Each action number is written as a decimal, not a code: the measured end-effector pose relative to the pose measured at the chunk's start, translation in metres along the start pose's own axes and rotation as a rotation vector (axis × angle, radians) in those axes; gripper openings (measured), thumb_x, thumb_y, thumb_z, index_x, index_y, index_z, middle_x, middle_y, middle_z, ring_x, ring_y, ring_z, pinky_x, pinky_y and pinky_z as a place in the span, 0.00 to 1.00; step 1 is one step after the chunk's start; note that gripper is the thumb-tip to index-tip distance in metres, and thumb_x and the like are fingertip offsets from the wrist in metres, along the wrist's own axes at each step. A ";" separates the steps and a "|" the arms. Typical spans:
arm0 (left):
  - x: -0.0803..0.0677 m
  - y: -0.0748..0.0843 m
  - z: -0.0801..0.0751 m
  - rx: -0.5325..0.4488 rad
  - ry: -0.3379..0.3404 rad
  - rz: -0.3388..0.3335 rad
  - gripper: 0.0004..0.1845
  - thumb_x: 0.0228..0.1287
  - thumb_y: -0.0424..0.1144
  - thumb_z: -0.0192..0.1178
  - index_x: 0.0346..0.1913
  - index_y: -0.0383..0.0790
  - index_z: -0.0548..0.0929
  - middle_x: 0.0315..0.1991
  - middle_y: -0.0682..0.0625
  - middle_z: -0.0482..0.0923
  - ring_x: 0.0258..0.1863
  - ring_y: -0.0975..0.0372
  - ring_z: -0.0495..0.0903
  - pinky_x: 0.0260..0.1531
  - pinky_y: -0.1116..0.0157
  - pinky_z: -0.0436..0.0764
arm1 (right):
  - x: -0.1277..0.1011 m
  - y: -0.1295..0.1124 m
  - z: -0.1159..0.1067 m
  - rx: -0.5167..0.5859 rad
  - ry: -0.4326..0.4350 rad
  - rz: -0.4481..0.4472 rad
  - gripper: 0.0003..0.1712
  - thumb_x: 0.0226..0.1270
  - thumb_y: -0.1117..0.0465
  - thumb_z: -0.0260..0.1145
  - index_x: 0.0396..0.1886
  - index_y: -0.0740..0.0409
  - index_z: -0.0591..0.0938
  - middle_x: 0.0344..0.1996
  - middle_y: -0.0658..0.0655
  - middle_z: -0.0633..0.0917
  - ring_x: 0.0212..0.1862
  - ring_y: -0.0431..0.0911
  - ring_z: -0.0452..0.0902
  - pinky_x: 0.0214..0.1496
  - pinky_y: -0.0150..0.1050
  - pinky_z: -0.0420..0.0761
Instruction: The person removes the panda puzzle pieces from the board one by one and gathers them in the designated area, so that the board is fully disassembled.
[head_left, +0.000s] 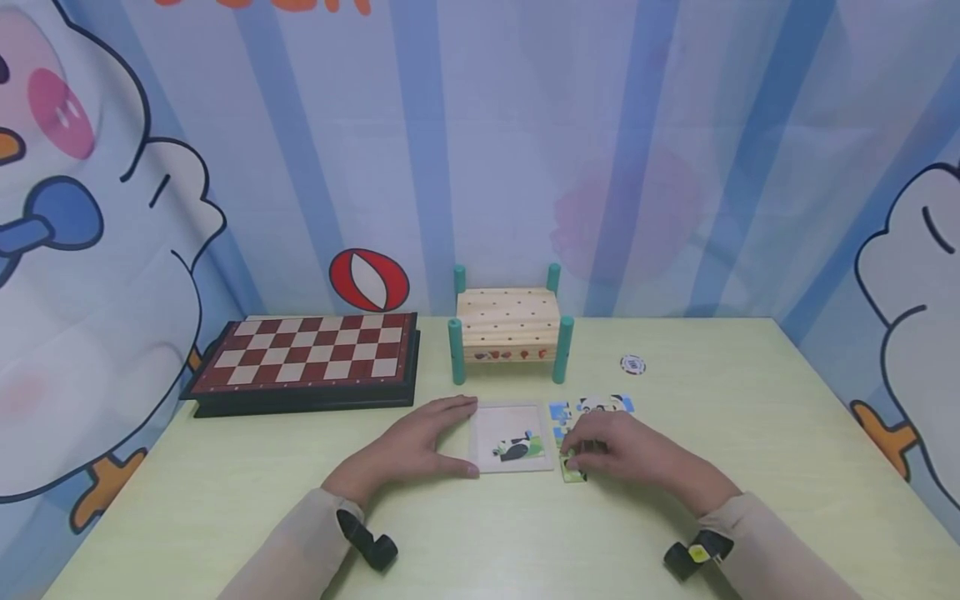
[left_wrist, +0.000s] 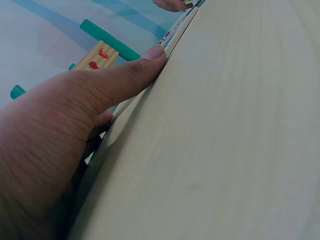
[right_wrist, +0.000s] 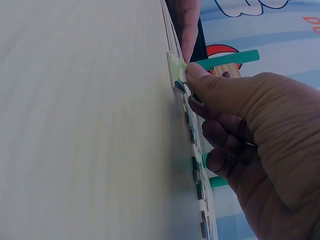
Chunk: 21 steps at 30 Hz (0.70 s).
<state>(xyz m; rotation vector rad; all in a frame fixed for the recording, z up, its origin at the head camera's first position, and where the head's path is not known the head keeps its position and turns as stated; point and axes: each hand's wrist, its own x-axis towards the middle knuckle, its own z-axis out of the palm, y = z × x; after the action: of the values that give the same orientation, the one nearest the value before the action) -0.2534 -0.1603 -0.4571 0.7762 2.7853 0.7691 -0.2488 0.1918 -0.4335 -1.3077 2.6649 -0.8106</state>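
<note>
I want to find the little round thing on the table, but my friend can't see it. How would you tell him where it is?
Start at the wooden bench with green legs at the back middle of the table. Look just to its right, beyond the loose puzzle pieces: a small chip lies there alone. It is the only round, flat thing on the table, white with dark marks around its edge.

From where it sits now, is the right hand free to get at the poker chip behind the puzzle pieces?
Probably yes: the chip lies alone on bare table, past the right hand, with nothing between them.
</note>
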 end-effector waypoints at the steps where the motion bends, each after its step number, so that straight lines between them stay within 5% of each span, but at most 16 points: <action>1: 0.000 0.000 0.000 0.000 0.000 -0.002 0.53 0.49 0.74 0.66 0.78 0.59 0.63 0.77 0.62 0.57 0.77 0.61 0.54 0.73 0.50 0.60 | 0.000 0.000 0.000 -0.003 -0.001 0.000 0.07 0.67 0.53 0.71 0.44 0.43 0.88 0.41 0.39 0.84 0.45 0.36 0.78 0.48 0.39 0.82; 21: -0.001 0.000 0.000 0.007 0.006 0.015 0.53 0.50 0.75 0.65 0.78 0.57 0.63 0.77 0.62 0.57 0.77 0.61 0.54 0.74 0.51 0.59 | 0.001 0.000 0.003 -0.047 0.013 -0.029 0.03 0.63 0.54 0.74 0.36 0.42 0.87 0.39 0.40 0.81 0.44 0.38 0.75 0.47 0.38 0.80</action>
<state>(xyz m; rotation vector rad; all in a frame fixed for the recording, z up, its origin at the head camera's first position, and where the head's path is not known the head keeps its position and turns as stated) -0.2528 -0.1610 -0.4573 0.7981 2.7917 0.7662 -0.2486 0.1897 -0.4357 -1.3594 2.6969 -0.7671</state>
